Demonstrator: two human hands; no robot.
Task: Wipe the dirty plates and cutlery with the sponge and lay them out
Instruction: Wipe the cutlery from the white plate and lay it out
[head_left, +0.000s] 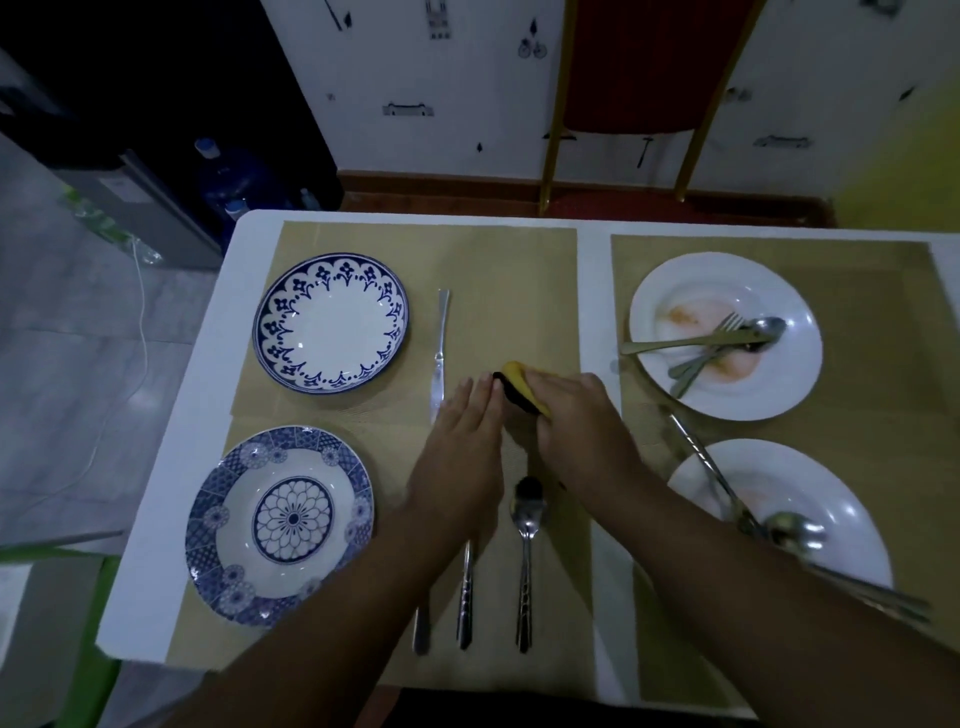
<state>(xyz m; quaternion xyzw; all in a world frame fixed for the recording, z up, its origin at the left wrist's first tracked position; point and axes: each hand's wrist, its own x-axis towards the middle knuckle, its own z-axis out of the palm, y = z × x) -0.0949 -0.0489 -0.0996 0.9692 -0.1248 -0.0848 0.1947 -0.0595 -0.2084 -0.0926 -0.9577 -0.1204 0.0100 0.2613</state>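
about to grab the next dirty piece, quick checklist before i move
1. Sponge in right hand grip: ok
2. Left hand free: ok, fingers straight
3. Far white plate wiped: not ok, stained, cutlery on it
4. Near white plate wiped: not ok, stained, cutlery on it
5. Room on left mat: ok
6. Spoon clean: cannot tell, bowl looks dark

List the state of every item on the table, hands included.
far blue plate: clean, empty, laid out
near blue plate: clean, empty, laid out
knife: laid out beside far blue plate
laid-out spoon: flat, untouched
far white plate: orange-stained, cutlery pile on it
near white plate: stained, utensils across it
sponge: folded, gripped
right hand: grips sponge
left hand: fingers straight, palm down beside sponge
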